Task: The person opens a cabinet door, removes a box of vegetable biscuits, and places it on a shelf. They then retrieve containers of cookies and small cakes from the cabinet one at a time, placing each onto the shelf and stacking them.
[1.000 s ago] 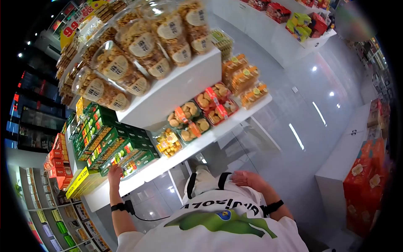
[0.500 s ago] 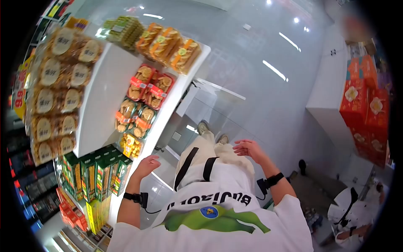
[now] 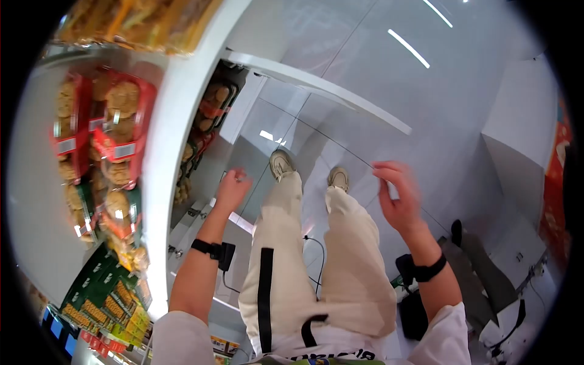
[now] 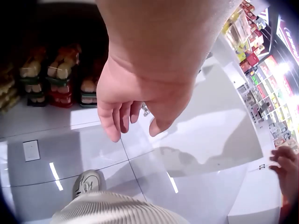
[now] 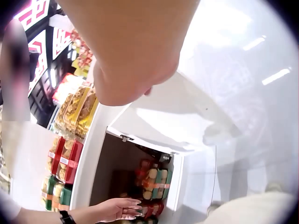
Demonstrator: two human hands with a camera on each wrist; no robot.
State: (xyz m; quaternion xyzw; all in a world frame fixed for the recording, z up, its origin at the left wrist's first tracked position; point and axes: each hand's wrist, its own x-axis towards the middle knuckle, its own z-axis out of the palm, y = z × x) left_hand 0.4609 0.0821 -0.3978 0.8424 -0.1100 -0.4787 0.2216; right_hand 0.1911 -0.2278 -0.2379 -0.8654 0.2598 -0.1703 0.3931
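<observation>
My left hand (image 3: 233, 190) hangs in front of an open cupboard under the counter, its fingers loosely bent with nothing in them. Stacked clear packs of round cookies (image 4: 60, 70) fill part of the cupboard, beyond the hand in the left wrist view. Held out over the floor on the other side, my right hand (image 3: 401, 193) is slightly blurred, thumb and fingers apart and nothing between them. The white cupboard door (image 5: 173, 116) stands swung out, below the right hand in the right wrist view, where most of that hand's fingers are hidden.
On the white counter (image 3: 173, 121) sit red and green cookie packs (image 3: 121, 131) and dark green boxes (image 3: 91, 280). Red boxes (image 3: 556, 164) stand by a white cabinet (image 3: 517, 121) on the right. Another person's legs (image 3: 480, 267) are low at the right.
The head view has swung down and closer to the counter. My left hand has come away from the green boxes to the cupboard front. My right hand has lifted outward from beside the body.
</observation>
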